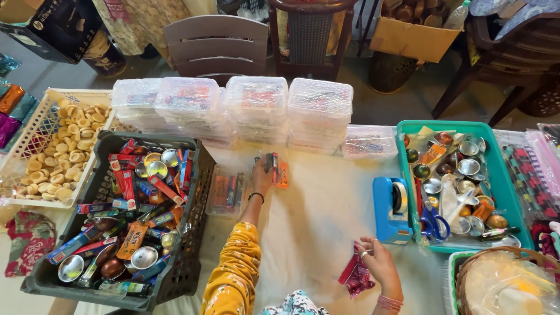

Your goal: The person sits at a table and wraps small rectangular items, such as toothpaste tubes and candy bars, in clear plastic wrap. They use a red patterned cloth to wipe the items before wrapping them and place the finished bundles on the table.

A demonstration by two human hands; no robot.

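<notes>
My left hand (262, 175) reaches forward over the white cloth and grips a small bundle of packets (274, 168), red, orange and dark. It hovers beside a clear plastic box (226, 192) holding similar packets. My right hand (376, 256) rests near the front edge and pinches a red patterned pouch (354, 274). A yellow flowered sleeve covers my left arm, and bangles circle my right wrist.
A dark crate (192, 233) of packets and small metal bowls stands at left. Stacked lidded clear boxes (256, 108) line the back. A blue tape dispenser (391, 210), a teal tray (507, 192) with bowls and scissors, a white basket (23, 151) of rings and chairs surround.
</notes>
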